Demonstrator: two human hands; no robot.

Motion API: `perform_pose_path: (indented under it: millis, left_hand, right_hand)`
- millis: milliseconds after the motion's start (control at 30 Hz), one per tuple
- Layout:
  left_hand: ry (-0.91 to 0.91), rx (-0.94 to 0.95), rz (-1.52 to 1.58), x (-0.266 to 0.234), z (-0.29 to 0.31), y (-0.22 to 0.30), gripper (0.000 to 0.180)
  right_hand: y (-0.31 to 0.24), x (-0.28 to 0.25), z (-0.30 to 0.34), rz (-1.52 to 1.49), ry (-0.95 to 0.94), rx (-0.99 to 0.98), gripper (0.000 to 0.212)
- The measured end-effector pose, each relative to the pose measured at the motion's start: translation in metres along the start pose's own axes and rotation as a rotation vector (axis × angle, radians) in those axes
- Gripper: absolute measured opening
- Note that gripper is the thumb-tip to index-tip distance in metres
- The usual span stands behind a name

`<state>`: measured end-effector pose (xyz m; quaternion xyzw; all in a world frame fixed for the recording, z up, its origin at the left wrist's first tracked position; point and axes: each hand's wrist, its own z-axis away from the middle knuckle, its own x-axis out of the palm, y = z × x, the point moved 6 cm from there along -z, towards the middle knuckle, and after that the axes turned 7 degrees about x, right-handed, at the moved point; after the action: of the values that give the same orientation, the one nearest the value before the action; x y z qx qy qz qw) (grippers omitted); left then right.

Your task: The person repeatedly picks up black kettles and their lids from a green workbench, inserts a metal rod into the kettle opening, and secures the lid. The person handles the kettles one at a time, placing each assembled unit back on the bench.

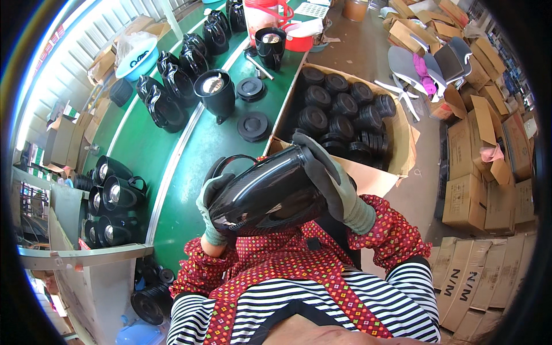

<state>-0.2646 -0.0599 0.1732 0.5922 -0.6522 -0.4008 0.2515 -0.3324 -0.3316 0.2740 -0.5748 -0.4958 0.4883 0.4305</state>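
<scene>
A glossy black jug (270, 190) lies tilted on its side between my hands, close in front of my body. My left hand (211, 202), in a grey-green glove, is closed round its left end below the handle (230, 163). My right hand (336, 181), in a like glove, grips the right end with its fingers over the rim; whether something sits under that palm is hidden. Beyond the jug, two flat black round bases (253, 126) lie on the green worktop (192, 187). An upright black jug (216, 95) with a shiny inside stands beside them.
An open carton (405, 150) full of stacked black bases stands right of the worktop's edge. Several black jugs (165, 103) fill its far left, others (115, 192) lie nearer left. A red-and-white bucket (264, 17) stands at the back. A grey chair (411, 69) and cardboard boxes (466, 198) are at right.
</scene>
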Motion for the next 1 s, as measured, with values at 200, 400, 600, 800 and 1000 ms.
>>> perform_pose_path:
  millis: [200, 400, 600, 800, 1000]
  left_hand:
    - [-0.250, -0.612, 1.259, 0.079, 0.013, -0.010, 0.068]
    - [-0.250, 0.071, 0.194, 0.028, -0.021, 0.032, 0.055]
    - [-0.425, 0.347, -0.368, 0.012, -0.059, 0.109, 0.040]
    - [-0.513, 0.406, -0.383, 0.009, -0.003, -0.017, 0.039]
    - [-0.559, 0.243, -0.502, 0.027, -0.076, 0.108, 0.041]
  right_hand:
    - [-0.024, 0.008, 0.009, 0.365, -0.056, -0.390, 0.084]
    - [0.017, -0.002, 0.003, -0.324, 0.030, 0.046, 0.066]
    - [0.061, 0.025, 0.018, -0.931, -0.272, 0.911, 0.075]
    - [0.031, 0.016, 0.018, -0.344, -0.070, -0.226, 0.095]
    - [0.136, 0.031, 0.013, -0.968, -0.152, 0.630, 0.090]
